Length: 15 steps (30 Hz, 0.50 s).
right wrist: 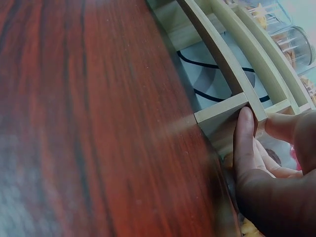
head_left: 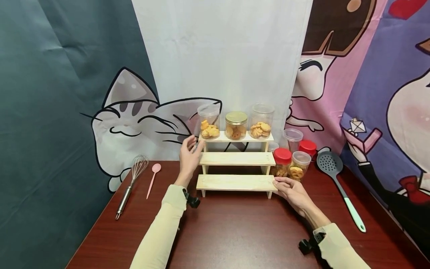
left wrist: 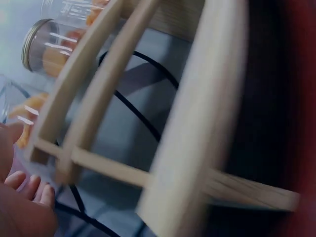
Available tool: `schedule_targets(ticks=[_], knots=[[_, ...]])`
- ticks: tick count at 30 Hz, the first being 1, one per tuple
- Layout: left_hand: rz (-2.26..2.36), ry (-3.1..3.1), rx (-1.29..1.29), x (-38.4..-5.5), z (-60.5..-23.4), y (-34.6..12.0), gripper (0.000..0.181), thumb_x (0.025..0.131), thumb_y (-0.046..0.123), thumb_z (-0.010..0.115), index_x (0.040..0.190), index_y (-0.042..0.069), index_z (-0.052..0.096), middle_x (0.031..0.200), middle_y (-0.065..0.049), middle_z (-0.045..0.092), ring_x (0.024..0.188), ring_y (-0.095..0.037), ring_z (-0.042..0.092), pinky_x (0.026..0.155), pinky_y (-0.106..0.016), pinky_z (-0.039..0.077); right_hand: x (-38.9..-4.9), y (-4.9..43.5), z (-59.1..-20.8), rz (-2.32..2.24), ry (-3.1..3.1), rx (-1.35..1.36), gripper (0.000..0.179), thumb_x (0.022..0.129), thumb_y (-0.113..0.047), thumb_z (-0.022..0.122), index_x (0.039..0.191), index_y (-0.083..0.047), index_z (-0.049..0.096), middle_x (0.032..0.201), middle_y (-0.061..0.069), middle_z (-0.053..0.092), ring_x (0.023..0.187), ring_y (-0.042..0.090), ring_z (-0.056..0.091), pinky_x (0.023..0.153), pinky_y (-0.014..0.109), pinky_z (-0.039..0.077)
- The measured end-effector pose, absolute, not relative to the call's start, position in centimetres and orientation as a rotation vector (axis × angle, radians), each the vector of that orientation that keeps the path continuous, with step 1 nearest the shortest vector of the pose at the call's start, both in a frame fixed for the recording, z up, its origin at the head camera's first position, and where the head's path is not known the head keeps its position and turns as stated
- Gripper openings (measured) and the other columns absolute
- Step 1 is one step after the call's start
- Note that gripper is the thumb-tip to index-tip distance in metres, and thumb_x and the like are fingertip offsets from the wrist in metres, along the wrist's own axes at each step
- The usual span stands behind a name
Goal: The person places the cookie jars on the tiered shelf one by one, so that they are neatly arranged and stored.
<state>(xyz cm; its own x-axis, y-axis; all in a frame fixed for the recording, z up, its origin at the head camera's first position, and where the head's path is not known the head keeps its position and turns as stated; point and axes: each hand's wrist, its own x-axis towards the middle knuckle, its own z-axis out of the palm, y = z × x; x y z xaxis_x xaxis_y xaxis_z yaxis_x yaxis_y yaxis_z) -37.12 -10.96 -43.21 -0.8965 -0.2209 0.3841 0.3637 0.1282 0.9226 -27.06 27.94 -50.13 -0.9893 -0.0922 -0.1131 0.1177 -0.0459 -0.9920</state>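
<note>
On the tabletop (head_left: 228, 231), positioning seems underway: right grip (head_left: 295, 196) pinches the tiered wooden rack (head_left: 236, 158) at near right, left grip (head_left: 189, 158) loosely open, calling for gentle nudging.

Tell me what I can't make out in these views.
Clear container, head view: mostly hidden by the front red-lidded jar and wooden rack.
Left hand, left wrist view: cut off by the left edge; contact with the rack unclear.
Rack's nearest board, left wrist view: details lost to blur.
Top tier's right jar, right wrist view: cut off by the right edge.
</note>
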Motion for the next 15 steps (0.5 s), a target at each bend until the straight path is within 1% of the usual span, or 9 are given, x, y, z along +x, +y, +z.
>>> schedule_targets(ticks=[4, 6, 9, 10, 12, 15], knots=[[-1.843, -2.101, 0.037, -34.9, -45.6, -12.5, 0.039, 0.111, 0.029, 0.064, 0.143, 0.005, 0.066, 0.138, -0.016, 0.071, 0.132, -0.032, 0.066, 0.112, -0.041, 0.053, -27.1, 27.9, -49.9, -2.155, 2.101, 0.022, 0.059, 0.109, -0.018, 0.068, 0.152, 0.013, 0.043, 0.109, -0.005, 0.074, 0.101, 0.005, 0.072, 0.092, 0.023, 0.062], [-1.881, -2.168, 0.127, -34.0, -46.7, -13.0, 0.033, 0.112, 0.026, 0.063, 0.138, 0.007, 0.069, 0.134, -0.017, 0.073, 0.125, -0.033, 0.069, 0.107, -0.043, 0.055, -27.0, 28.0, -49.9, -2.142, 2.129, 0.023, 0.059, 0.108, -0.019, 0.069, 0.151, 0.013, 0.044, 0.108, -0.005, 0.075, 0.100, 0.004, 0.072, 0.092, 0.023, 0.062], [-1.987, -2.203, 0.206, -32.9, -48.1, -13.5, 0.029, 0.110, 0.016, 0.063, 0.136, 0.003, 0.070, 0.131, -0.023, 0.072, 0.114, -0.035, 0.070, 0.102, -0.045, 0.058, -26.9, 28.0, -50.0, -2.115, 2.193, 0.029, 0.058, 0.107, -0.020, 0.072, 0.150, 0.012, 0.049, 0.108, -0.005, 0.076, 0.098, 0.004, 0.072, 0.091, 0.024, 0.062], [-2.031, -2.200, 0.217, -32.5, -48.5, -13.5, 0.029, 0.110, 0.013, 0.063, 0.135, 0.001, 0.069, 0.132, -0.025, 0.071, 0.110, -0.033, 0.070, 0.101, -0.044, 0.058, -26.9, 28.0, -49.9, -2.104, 2.225, 0.032, 0.058, 0.106, -0.020, 0.073, 0.149, 0.012, 0.050, 0.108, -0.004, 0.076, 0.098, 0.003, 0.072, 0.091, 0.024, 0.063], [-2.095, -2.199, 0.214, -32.0, -49.1, -13.4, 0.030, 0.109, 0.011, 0.064, 0.135, -0.003, 0.068, 0.132, -0.026, 0.071, 0.104, -0.024, 0.069, 0.096, -0.037, 0.059, -26.8, 28.0, -49.8, -2.078, 2.300, 0.045, 0.058, 0.104, -0.021, 0.076, 0.148, 0.010, 0.054, 0.109, -0.004, 0.077, 0.097, 0.002, 0.071, 0.089, 0.024, 0.063], [-2.140, -2.194, 0.182, -31.5, -49.6, -13.0, 0.031, 0.107, 0.013, 0.067, 0.132, -0.006, 0.067, 0.125, -0.021, 0.073, 0.094, -0.012, 0.067, 0.085, -0.025, 0.057, -26.6, 27.8, -49.2, -2.054, 2.419, 0.074, 0.057, 0.102, -0.022, 0.079, 0.146, 0.007, 0.060, 0.108, -0.004, 0.078, 0.095, 0.000, 0.071, 0.087, 0.020, 0.061]])
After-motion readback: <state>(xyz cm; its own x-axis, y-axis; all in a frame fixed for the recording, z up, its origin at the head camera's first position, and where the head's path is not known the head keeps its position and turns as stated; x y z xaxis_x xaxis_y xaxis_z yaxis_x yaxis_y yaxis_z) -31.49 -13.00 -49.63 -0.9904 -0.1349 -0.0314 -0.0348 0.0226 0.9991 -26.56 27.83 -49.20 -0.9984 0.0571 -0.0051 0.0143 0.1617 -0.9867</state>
